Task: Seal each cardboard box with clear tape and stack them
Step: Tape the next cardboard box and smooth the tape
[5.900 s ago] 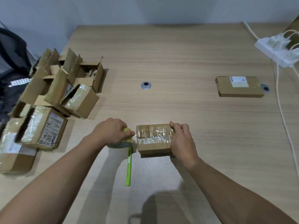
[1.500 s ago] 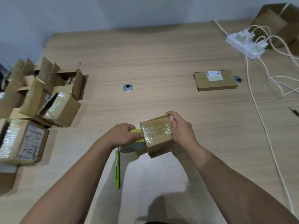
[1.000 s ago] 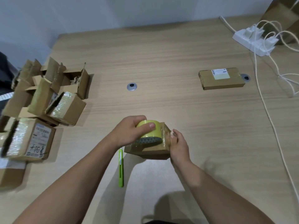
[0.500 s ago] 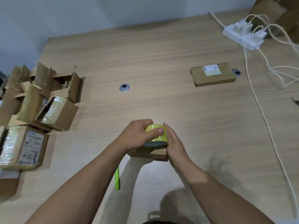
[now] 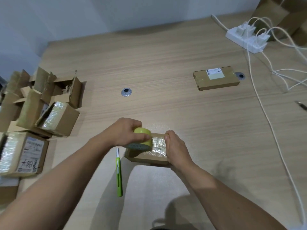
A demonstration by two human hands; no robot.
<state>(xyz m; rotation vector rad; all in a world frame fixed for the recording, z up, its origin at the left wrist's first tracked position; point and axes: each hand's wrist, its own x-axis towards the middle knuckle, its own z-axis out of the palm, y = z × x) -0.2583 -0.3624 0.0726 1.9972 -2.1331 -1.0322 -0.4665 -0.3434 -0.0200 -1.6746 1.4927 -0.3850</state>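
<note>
Head view: the box (image 5: 147, 157) is sat on the bench (image 5: 182, 113) right in front, and a shiny strip of clear tape can be seen across its top. The roll (image 5: 142, 138) is gripped by the left hand (image 5: 124, 133), fingers curled round it, at the box's left end. The right end is clamped by the right hand (image 5: 177, 147), fingers hooked over the far edge.

It's probably mid-pull, so tension should be held on the strip. The roll is best run low and straight down over the left side, and the tape rubbed flat before it gets cut. The cutter (image 5: 119, 176) is lying just beside the box, easily reached. Wrinkles are likely if the box is allowed to slide.

Containers: nothing can be seen inside this box, since the flaps are down. In the pile (image 5: 41, 110) at the left, several boxes are sat with flaps up, but the contents can't be made out. One flat box (image 5: 216, 78) is lying shut, well apart at the far right.
</note>
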